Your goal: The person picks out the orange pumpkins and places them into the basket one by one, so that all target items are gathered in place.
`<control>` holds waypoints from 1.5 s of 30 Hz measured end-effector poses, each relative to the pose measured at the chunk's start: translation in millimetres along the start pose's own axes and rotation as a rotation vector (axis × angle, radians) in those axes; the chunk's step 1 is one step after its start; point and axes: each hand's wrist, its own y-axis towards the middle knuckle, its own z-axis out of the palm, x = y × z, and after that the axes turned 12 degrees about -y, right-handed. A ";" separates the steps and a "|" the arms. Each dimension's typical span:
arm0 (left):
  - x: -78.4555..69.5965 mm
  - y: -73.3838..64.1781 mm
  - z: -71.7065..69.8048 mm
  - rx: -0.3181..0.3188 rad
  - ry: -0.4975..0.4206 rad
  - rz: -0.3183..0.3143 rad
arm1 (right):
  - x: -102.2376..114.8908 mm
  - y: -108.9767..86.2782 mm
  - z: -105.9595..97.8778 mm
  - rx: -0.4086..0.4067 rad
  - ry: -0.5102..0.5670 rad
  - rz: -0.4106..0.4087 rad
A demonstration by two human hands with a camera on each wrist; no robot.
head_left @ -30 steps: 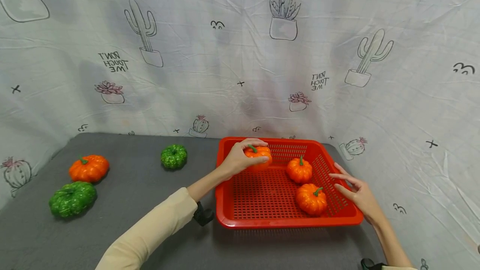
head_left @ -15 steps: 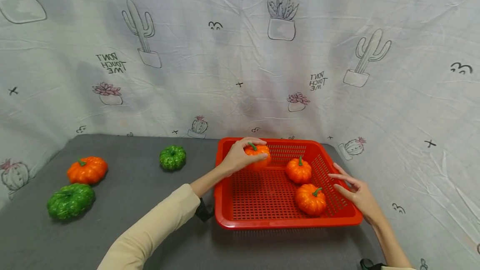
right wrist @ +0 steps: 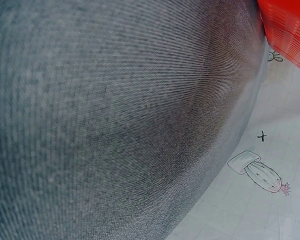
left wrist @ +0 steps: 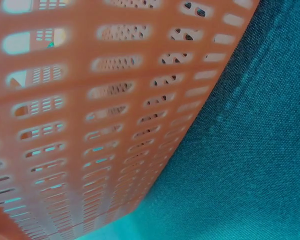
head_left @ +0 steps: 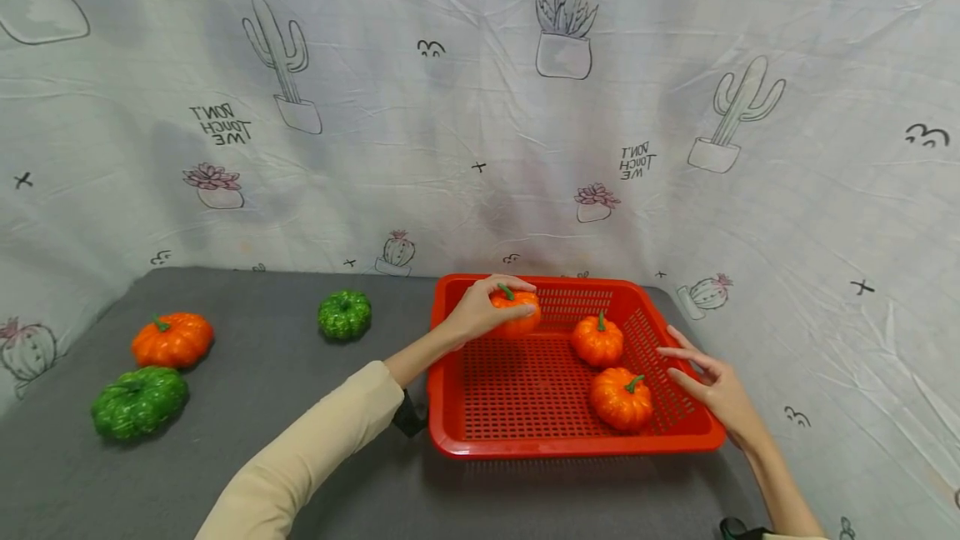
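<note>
In the head view a red plastic basket (head_left: pixel 577 447) stands on the grey cloth. My left hand (head_left: pixel 478 312) grips a small orange pumpkin (head_left: pixel 519 325) over the basket's left back part, thumb in front and fingers behind, its green stem upward. Two more orange pumpkins lie inside at the right, one toward the back (head_left: pixel 597 342) and one nearer the front (head_left: pixel 622 400). Over the basket's right rim rests my right hand (head_left: pixel 712 390), its fingers extended and spread. The left wrist view is filled by the slotted basket wall (left wrist: pixel 75 100); the right wrist view catches a basket corner (right wrist: pixel 290 30).
Left of the basket, on the grey cloth (head_left: pixel 255 407), sits a small green pumpkin (head_left: pixel 345 315). Farther left an orange pumpkin (head_left: pixel 173 340) lies just behind a larger green pumpkin (head_left: pixel 140 403). A white curtain (head_left: pixel 480 107) printed with cacti hangs behind and along the right side.
</note>
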 end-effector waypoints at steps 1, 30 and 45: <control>0.3 0.4 -0.1 0.007 -0.008 0.003 | 0.1 -0.1 0.0 0.001 -0.002 0.002; 1.5 6.0 0.4 0.141 -0.102 -0.044 | 1.4 -1.0 -3.0 0.010 -0.037 0.039; 1.8 10.0 -5.6 0.092 0.033 -0.113 | 0.7 0.6 -0.3 0.010 -0.003 0.021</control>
